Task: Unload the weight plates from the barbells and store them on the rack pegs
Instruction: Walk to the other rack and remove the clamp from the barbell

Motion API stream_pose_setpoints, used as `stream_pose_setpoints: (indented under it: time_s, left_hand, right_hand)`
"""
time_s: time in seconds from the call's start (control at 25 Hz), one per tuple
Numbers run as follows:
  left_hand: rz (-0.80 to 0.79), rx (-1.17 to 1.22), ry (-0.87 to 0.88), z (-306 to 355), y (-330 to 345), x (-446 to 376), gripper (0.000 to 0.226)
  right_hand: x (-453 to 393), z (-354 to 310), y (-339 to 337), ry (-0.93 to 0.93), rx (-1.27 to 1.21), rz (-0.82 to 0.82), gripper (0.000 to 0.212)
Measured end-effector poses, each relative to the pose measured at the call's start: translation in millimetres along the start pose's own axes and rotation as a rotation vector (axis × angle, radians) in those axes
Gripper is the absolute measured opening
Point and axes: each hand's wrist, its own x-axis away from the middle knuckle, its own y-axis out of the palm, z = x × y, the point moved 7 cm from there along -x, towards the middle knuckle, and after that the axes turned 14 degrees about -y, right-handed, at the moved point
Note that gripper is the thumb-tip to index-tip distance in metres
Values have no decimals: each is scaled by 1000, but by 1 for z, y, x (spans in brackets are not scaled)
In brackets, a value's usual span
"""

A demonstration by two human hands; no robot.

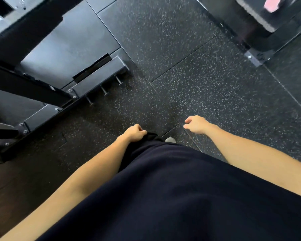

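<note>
I look straight down at the speckled black rubber floor [189, 75]. My left hand [135, 133] hangs in front of my dark shirt with its fingers curled shut and nothing in it. Off to the right, my right hand [195, 124] hangs over the floor, its fingers loosely bent and apart, holding nothing. No weight plate or barbell is in view. The black steel base of a rack [97, 80] lies at the left, with three short metal pegs [104, 92] sticking out of its side, all bare.
A black platform [68, 44] sits inside the rack frame at upper left. Another machine's bolted foot [255, 58] and a pad with something pink stand at the upper right. The tip of a light shoe [170, 140] shows below my hands.
</note>
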Motion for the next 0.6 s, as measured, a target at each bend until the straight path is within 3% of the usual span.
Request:
stream_pose_setpoints:
  time_s: [0.16, 0.28, 0.6]
  left_hand:
    - [27, 6, 12, 43, -47, -41, 36]
    - [-59, -18, -16, 80, -90, -87, 40]
    - [12, -24, 45, 207, -311, -191, 41]
  right_hand:
    - [-54, -6, -50, 12, 3, -37, 51]
    - [-109, -20, -99, 7, -4, -49, 51]
    - [-260, -104, -288, -5, -5, 33, 50]
